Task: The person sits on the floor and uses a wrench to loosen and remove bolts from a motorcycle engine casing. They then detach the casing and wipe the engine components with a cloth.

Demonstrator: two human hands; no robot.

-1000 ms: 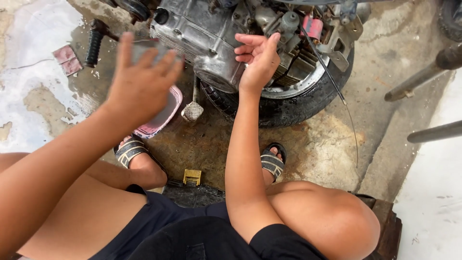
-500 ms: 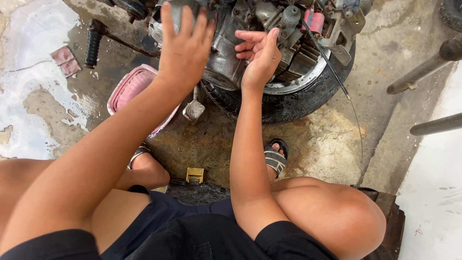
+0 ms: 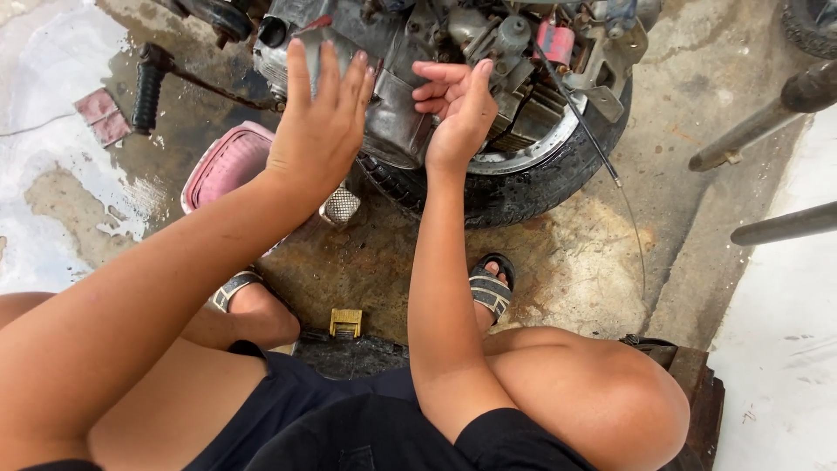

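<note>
Head view: left hand and right hand, both open and empty, over engine.

Stained, oil-darkened concrete floor fills the middle, wet and glaring pale at nine o'clock. A whitish raised slab lies at four o'clock. Daylight is flat and even, throwing soft shadows.

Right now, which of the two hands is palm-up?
The right hand: it is cupped with the palm turned up beside the engine casing. The left hand shows its back, fingers spread flat over the casing.
</note>
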